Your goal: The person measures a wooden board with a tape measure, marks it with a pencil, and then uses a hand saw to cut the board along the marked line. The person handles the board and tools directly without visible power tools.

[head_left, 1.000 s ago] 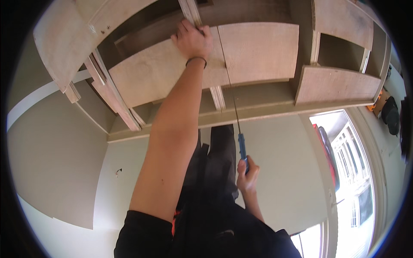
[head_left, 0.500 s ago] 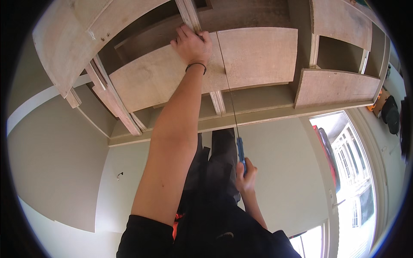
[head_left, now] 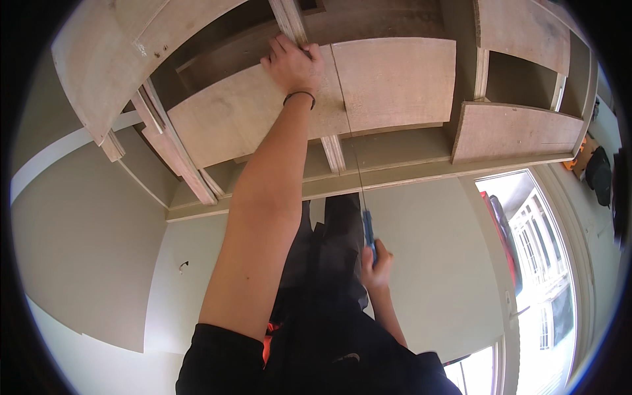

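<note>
A pale plywood board [head_left: 401, 82] spans the wooden frame ahead of me. My left hand [head_left: 293, 64] is closed over its upper edge, beside an upright batten [head_left: 288, 21]; the fingertips are partly hidden. Low and to the right, my right hand [head_left: 377, 263] is wrapped round the blue handle of a handsaw [head_left: 368, 227]. The blade, seen nearly edge-on, runs as a thin dark line up to the board. A narrow cut line [head_left: 338, 72] continues from there to the board's upper edge, just right of my left hand.
A wooden rail [head_left: 408, 172] crosses below the board. Another panel [head_left: 517, 135] stands at the right, and a curved panel [head_left: 131, 46] hangs at upper left. A bright glazed door [head_left: 536, 257] is at the right, near a dark cap [head_left: 598, 176]. My legs are below the rail.
The view has shifted very slightly. My right hand and the saw handle are a little blurred but stay at nearly the same spot; my left hand keeps its hold.
</note>
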Demonstrator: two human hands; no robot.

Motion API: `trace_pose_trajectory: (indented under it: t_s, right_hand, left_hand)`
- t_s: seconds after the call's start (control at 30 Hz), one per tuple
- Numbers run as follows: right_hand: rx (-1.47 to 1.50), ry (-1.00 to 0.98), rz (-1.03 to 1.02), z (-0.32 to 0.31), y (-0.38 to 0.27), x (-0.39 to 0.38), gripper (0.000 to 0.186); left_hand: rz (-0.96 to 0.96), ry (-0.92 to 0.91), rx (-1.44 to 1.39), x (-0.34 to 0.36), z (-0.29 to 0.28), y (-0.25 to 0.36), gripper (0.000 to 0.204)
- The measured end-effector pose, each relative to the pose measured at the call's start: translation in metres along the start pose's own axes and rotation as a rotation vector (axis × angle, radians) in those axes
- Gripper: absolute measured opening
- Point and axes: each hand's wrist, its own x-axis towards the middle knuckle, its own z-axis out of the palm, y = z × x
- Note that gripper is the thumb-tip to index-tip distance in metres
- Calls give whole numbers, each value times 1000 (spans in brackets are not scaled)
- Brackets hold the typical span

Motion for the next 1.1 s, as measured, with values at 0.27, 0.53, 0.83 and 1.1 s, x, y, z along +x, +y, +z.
trace_pose_trajectory:
  t_s: [0.27, 0.53, 0.83, 1.1]
  right_hand:
    - [163, 92, -194, 55, -58, 211, 45]
    - [3, -17, 30, -2, 6, -6, 38]
    - [159, 65, -149, 67, -37, 218, 45]
    - [11, -27, 96, -8, 7, -10, 39]
  left_hand:
    - [13, -16, 26, -5, 6, -5, 30]
    - [7, -18, -5, 0, 1, -1, 27]
    - [11, -4, -23, -5, 3, -2, 24]
    - [-32, -64, -32, -2, 3, -4, 28]
